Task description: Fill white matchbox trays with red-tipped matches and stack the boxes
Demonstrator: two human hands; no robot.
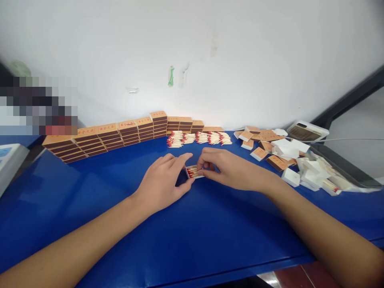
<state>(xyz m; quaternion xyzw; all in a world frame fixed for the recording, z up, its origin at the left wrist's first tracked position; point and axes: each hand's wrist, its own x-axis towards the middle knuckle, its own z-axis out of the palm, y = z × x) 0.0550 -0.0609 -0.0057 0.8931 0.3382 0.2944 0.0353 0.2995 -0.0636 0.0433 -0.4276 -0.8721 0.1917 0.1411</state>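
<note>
A small white matchbox tray (194, 172) with red-tipped matches in it lies on the blue table (180, 240). My left hand (166, 180) is at the tray's left end, thumb and index finger apart around its corner, the thumb touching the near edge. The fingers of my right hand (220, 166) are closed in a pinch over the tray's right part, at the matches; what they grip is too small to make out. Just behind the tray, loose matches (202, 137) lie in several small piles.
Stacked matchboxes (126, 132) line the wall from the left to the middle. At the right are scattered matchbox covers (267, 146), white trays (290, 177), a dark tray (345, 164) and a white-edged device (307, 132). A white object (13, 160) stands at the far left.
</note>
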